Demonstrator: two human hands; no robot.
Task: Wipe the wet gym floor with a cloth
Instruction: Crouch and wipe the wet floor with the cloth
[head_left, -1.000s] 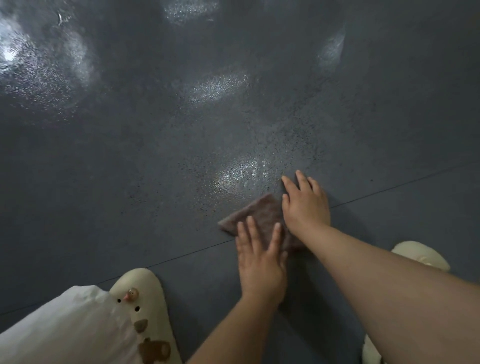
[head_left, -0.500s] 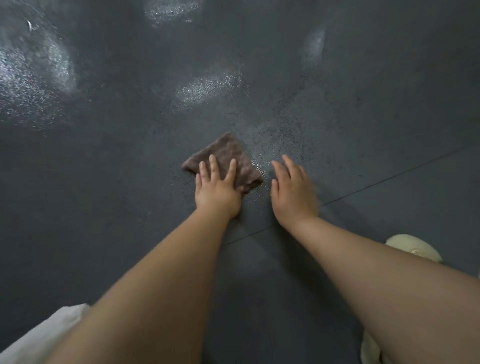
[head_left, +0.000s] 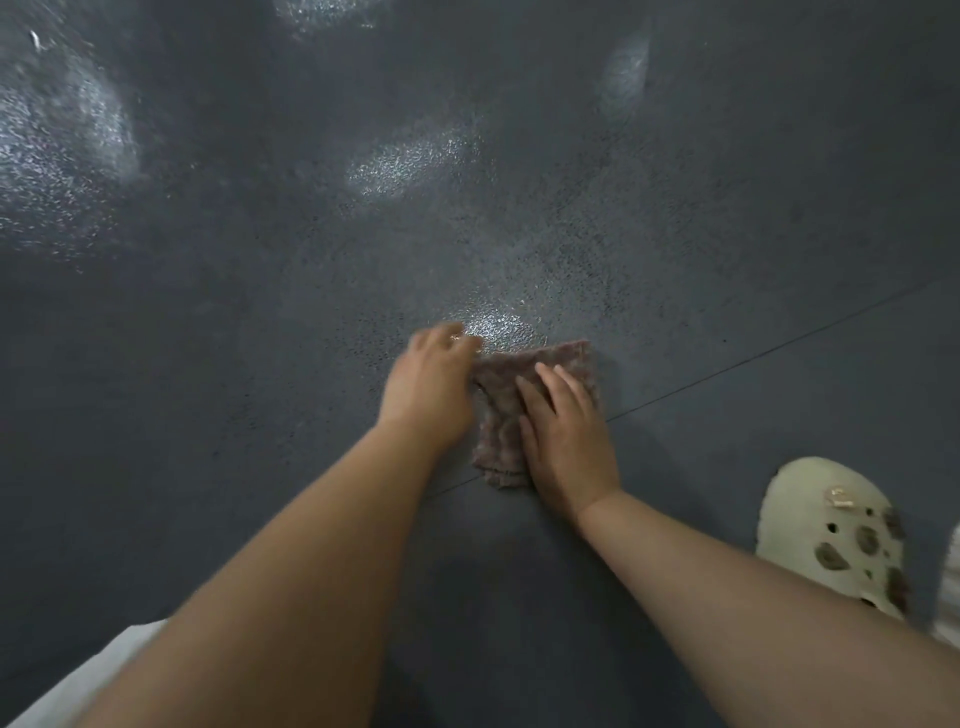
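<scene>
A brownish-pink cloth lies flat on the dark grey speckled gym floor, across a thin seam line. My right hand presses palm-down on the cloth, fingers together and pointing away from me. Blurred by motion, my left hand rests at the cloth's left edge with its fingers over the bare floor. A shiny wet patch glistens just beyond the cloth. The part of the cloth under my right hand is hidden.
More glossy wet patches show farther out on the floor, one in the middle and a large one at far left. A cream clog with brown charms stands at the lower right. White fabric fills the lower-left corner.
The cloth has slid right and nearer to me. It was under my left hand; now my right hand presses it and the left sits beside it. The view shifted, showing the right clog.
</scene>
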